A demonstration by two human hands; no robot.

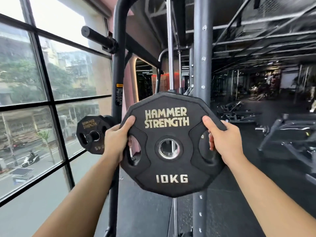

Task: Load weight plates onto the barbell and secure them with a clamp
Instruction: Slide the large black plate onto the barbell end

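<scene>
A black 10 kg weight plate (168, 170) with gold lettering is held upright in front of me, its face toward me. My left hand (118, 142) grips its left edge through a handle slot, and my right hand (222, 142) grips its right edge the same way. The barbell's bare sleeve end (95, 37) sticks out at the upper left, well above the plate, with a clamp-like collar (111, 44) where it meets the rack.
A smaller 5 kg plate (92, 134) hangs on a storage peg on the black rack upright (118, 79). A grey perforated column (202, 57) and chrome guide rod (170, 48) stand behind the held plate. Large windows fill the left; benches and machines stand at right.
</scene>
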